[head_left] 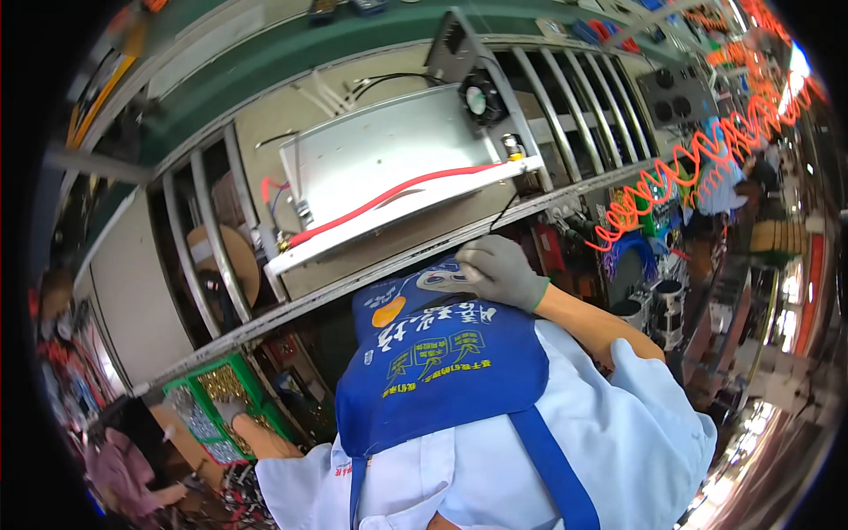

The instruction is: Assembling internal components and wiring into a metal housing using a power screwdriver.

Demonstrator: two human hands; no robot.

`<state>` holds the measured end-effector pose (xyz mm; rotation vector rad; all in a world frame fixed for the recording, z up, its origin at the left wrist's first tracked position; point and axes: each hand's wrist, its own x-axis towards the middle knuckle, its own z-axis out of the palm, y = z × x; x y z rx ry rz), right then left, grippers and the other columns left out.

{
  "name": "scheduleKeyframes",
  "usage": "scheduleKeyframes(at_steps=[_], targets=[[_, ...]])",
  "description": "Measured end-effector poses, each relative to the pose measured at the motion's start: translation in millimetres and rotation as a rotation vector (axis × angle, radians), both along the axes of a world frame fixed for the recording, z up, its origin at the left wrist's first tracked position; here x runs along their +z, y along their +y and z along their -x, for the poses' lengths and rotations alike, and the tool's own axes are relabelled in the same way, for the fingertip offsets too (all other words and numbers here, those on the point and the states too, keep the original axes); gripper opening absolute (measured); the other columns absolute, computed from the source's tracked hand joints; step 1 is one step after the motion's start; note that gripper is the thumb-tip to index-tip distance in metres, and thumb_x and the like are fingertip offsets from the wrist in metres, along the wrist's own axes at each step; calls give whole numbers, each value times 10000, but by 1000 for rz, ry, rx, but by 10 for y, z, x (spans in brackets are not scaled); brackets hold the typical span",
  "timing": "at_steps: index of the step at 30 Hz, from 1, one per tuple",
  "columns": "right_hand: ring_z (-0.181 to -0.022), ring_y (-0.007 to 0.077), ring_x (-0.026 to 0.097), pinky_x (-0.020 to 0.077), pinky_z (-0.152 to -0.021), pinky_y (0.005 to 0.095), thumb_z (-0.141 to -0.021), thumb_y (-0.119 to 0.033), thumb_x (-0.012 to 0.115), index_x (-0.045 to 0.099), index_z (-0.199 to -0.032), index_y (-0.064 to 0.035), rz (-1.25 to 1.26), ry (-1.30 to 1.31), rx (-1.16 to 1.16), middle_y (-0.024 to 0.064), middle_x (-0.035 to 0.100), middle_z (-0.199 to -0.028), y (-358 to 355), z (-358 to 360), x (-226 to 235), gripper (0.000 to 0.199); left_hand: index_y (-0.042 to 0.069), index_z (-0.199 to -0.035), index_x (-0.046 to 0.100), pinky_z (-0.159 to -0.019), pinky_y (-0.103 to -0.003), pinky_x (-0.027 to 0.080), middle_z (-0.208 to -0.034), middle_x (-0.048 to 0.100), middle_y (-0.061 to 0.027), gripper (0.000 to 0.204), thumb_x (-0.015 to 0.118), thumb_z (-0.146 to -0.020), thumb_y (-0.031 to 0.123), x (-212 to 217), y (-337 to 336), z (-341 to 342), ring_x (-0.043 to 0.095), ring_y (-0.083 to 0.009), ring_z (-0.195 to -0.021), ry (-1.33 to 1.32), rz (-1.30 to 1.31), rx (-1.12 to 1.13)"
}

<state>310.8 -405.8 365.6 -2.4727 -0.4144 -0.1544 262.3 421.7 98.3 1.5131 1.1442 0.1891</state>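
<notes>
My right hand (502,272), in a grey glove, is closed in front of my blue apron (442,353), by the near edge of the bench. What its curled fingers hold, if anything, is hidden. A thin dark cord runs down from the bench close to it. Down to the left, my left hand (233,413) reaches into a green parts bin (179,386) with small brass-coloured and silver fasteners; its fingertips do not show clearly. Ahead lies a white metal chassis (389,150) with a red cable (397,192) along its near side and a black fan (482,97) at its right end.
Metal rollers (570,110) flank the chassis on both sides of the conveyor. Orange coiled hoses (680,168) hang at the right. A grey panel with round black openings (677,95) stands at the far right. Another person (124,473) is at the lower left.
</notes>
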Motion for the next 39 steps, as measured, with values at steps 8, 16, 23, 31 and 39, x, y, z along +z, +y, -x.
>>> scheduleKeyframes(at_steps=[8, 16, 23, 31, 39], targets=[[-886, 430, 657, 533, -796, 525, -876, -295, 609, 685, -1049, -59, 329, 444, -590, 219, 681, -963, -2479, 570, -1324, 303, 89, -971, 546, -415, -213, 265, -703, 411, 22, 211, 483, -1068, 264, 1550, -1355, -699, 330, -69, -542, -740, 597, 231], [-916, 329, 700, 581, -738, 469, -816, -345, 711, 657, -1077, 18, -34, 1396, -758, 213, 684, -955, -3923, 1014, -3428, 450, 80, -1012, 570, -377, -194, 211, -663, 304, 63, 256, 513, -1054, 326, 2750, -3979, -1694, 256, -34, -497, -668, 787, -262], [-644, 219, 647, 498, -543, 321, -845, -207, 721, 691, -887, -72, -910, 1716, -879, 90, 646, -730, -4294, 1215, -3990, 144, -6, -1184, 520, -414, -162, 237, -691, 385, 55, 359, 574, -1023, 311, 2970, -6076, -2250, 316, -29, -521, -410, 644, -381], [-537, 197, 598, 456, -501, 336, -776, -270, 774, 693, -865, -41, -154, 1693, -336, 61, 638, -659, -4304, 585, -1470, 259, 56, -1023, 533, -364, -181, 201, -651, 361, 54, 331, 572, -1018, 385, 2741, -6967, -2438, 289, -29, -467, -300, 861, -841], [-823, 252, 684, 521, -761, 408, -759, -267, 739, 614, -1144, 5, -220, 920, -232, 181, 682, -872, -3549, -665, 181, 487, -27, -1268, 513, -367, -146, 263, -966, 602, -53, 328, 524, -1037, 206, 2712, -7792, -2878, 310, -17, -514, -368, 1060, -882]])
